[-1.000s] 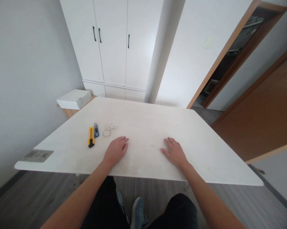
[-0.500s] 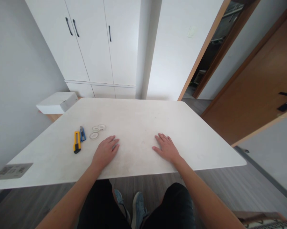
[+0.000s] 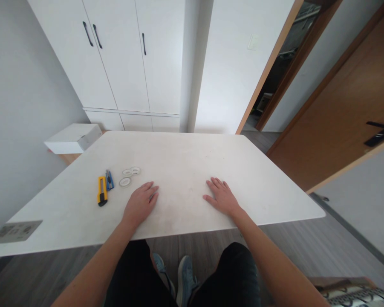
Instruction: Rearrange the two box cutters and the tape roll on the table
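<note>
My left hand rests palm down on the white table, fingers stretched out and holding nothing. To its left lie a yellow utility knife with a black end and, touching or close beside it, a smaller blue utility knife. Between the knives and that hand are several small round white discs; one disc is nearest me, and another disc overlaps its neighbour farther back. My right hand lies flat on the tabletop too, fingers apart, with only bare table around it.
A printed grey label is on the table's near left corner. Beyond the left edge stands a white box. White cabinets rise behind the table, and a brown door is at the right. A patterned thing shows at the bottom right.
The view has shifted very slightly. Both hands and the things on the table stay where they were.
</note>
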The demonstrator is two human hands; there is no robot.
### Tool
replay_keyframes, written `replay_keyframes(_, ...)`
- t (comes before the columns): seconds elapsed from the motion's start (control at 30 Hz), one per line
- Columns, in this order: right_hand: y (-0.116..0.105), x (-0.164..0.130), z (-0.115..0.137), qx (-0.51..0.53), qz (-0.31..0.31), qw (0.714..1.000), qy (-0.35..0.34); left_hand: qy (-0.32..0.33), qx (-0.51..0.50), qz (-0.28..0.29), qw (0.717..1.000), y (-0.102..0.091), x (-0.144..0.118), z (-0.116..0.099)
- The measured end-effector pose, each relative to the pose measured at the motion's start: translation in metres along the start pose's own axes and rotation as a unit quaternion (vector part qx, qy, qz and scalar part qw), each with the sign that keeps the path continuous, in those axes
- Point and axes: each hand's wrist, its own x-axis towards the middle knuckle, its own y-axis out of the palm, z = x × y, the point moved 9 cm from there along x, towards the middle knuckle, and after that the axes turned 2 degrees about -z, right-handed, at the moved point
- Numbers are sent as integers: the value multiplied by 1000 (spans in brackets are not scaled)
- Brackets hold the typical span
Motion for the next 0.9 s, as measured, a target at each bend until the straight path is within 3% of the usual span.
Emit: replay_keyframes(0.9, -2, -1, 0, 0, 4, 1000, 6, -8, -17, -11, 1000, -3, 0, 1)
